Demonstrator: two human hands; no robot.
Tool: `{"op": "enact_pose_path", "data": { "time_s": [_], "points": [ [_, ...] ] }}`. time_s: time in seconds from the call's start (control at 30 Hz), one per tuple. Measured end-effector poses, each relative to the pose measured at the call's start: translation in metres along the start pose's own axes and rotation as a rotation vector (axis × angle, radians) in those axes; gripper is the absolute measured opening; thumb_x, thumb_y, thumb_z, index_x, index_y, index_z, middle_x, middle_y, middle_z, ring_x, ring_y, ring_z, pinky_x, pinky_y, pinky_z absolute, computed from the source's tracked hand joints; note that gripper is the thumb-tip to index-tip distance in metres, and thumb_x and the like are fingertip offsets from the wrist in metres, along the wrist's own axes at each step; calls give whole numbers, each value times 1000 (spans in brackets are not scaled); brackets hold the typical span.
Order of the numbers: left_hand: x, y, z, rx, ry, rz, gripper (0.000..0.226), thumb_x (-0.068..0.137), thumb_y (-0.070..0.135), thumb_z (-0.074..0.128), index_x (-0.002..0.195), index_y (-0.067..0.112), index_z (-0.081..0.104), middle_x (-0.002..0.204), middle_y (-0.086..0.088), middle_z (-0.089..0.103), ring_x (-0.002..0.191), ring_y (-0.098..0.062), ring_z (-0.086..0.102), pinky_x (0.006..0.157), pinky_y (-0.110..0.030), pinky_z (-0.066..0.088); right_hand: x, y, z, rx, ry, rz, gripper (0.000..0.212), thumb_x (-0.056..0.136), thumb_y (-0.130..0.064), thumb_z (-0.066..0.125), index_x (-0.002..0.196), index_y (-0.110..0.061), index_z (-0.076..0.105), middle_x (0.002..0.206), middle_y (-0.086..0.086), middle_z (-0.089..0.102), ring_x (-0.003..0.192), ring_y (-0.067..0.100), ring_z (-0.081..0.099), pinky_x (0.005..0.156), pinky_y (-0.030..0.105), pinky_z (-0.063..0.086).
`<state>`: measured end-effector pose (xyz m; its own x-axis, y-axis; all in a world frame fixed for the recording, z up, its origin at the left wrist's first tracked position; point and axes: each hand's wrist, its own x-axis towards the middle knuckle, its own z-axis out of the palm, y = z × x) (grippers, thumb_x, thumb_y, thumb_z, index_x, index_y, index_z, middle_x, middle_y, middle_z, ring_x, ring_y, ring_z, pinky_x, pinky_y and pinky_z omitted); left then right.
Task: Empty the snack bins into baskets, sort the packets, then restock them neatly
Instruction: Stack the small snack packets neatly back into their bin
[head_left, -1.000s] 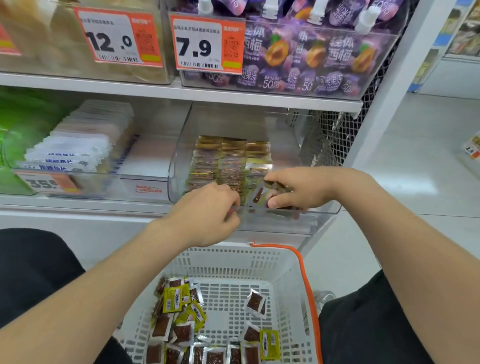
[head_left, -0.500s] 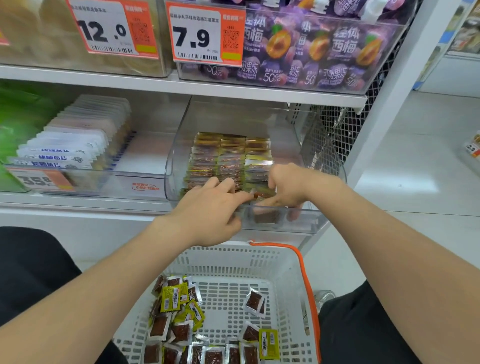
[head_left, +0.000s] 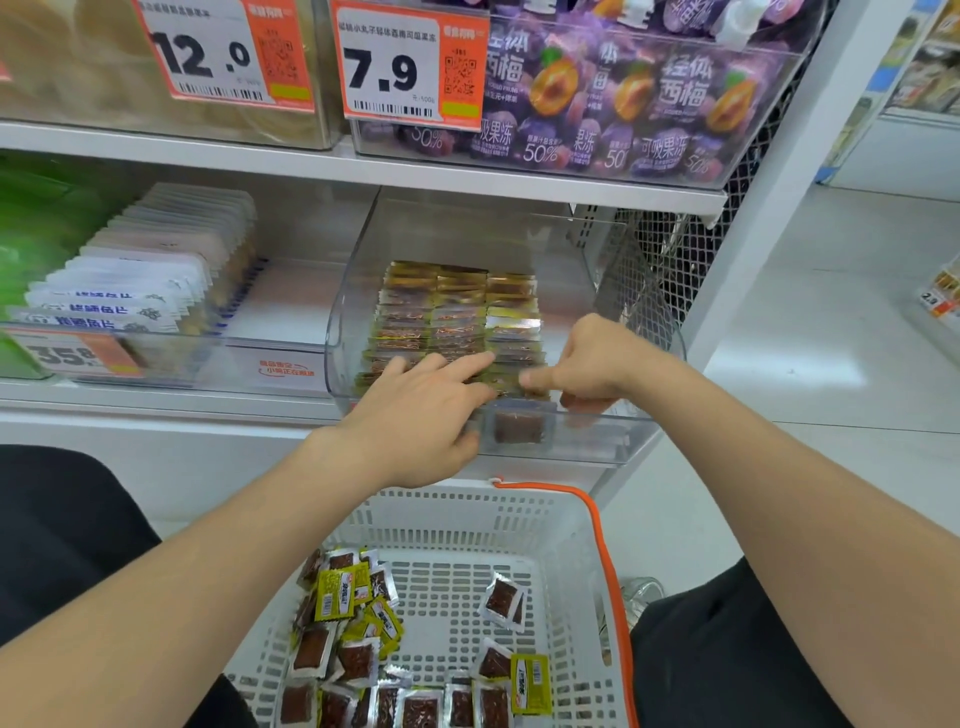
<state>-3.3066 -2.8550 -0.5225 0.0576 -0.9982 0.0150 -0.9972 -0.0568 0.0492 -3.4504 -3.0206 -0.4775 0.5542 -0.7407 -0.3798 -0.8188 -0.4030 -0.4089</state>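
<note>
Since a moment ago, your right hand (head_left: 592, 364) is pressing its packet down at the clear bin's (head_left: 618, 441) front; your left hand (head_left: 415, 410), fingers spread and holding nothing, is resting on the packet rows (head_left: 457, 317).

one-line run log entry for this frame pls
phase: restocking | left hand: fingers flat on packet rows in clear bin | right hand: pressing front packet | basket: loose packets remain

Left hand (head_left: 415, 410): bare, no ring, no glove.
Right hand (head_left: 597, 364): bare, no ring, no watch.
Forearms: uncovered to the frame edge, no sleeves showing.
Clothing: black fabric at lower left and lower right, plain, unmarked.
</note>
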Motion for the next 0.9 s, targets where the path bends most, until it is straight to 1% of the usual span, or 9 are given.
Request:
{"op": "enact_pose_path", "data": {
  "time_s": [0.07,0.13,0.23,0.37,0.47,0.53,0.67,0.8,0.9],
  "points": [
    [0,-1,1,-18,13,14,62,99,43,47,159,36,34,171,9,23,142,-23,41,107,-49,41,-2,-4,11,-117,-29,-25,49,92,-49,75,70,-14,51,69,6,62,78,31,72,58,32,51],
    [-2,-2,3,-27,84,60,64,99,36,49,160,37,30,168,10,31,142,-19,44,106,-45,42,-5,-7,9,-97,-39,-29,49,93,-49,75,72,-12,52,72,7,64,65,21,72,52,27,50],
    [-2,-1,2,-73,102,94,48,97,32,49,144,39,53,162,15,42,141,-14,47,104,-41,41,-5,-9,0,-34,-138,23,48,85,-46,85,86,-6,58,75,8,71,52,18,72,42,21,49],
    [0,0,4,-63,89,88,25,96,33,51,118,37,62,160,12,45,139,-16,48,99,-41,42,-2,-10,11,-128,-174,-88,41,80,-41,91,66,-21,58,47,-10,64,64,17,75,58,29,59],
    [-1,-1,4,-139,144,58,35,94,29,54,128,38,57,132,15,62,106,-10,58,87,-38,46,-6,-7,-6,58,-219,-46,32,82,-36,89,81,-10,71,54,-6,70,56,12,74,53,22,57],
    [-1,-1,2,-180,150,48,35,94,27,57,128,38,56,122,17,62,88,-6,52,81,-35,43,-4,-5,-11,45,-289,10,45,77,-39,92,94,0,76,71,6,78,68,16,78,67,26,63],
    [-1,-1,3,-114,139,54,31,92,28,54,119,36,65,124,17,66,112,-11,60,88,-41,51,0,-7,2,-33,-314,21,31,86,-31,87,88,-3,75,76,7,79,72,17,78,78,33,65],
    [-2,1,-1,-189,123,26,30,96,29,57,125,38,60,109,18,65,99,-10,59,88,-40,49,1,5,-8,108,-308,38,35,94,-31,79,102,3,77,87,13,80,85,28,80,88,41,64],
    [-4,1,-1,-142,156,17,43,96,35,57,139,37,54,135,15,63,125,-12,56,103,-42,45,-1,3,1,-17,-143,-47,33,92,-35,81,93,-2,76,82,11,78,78,23,78,76,37,65]
  ]
}}
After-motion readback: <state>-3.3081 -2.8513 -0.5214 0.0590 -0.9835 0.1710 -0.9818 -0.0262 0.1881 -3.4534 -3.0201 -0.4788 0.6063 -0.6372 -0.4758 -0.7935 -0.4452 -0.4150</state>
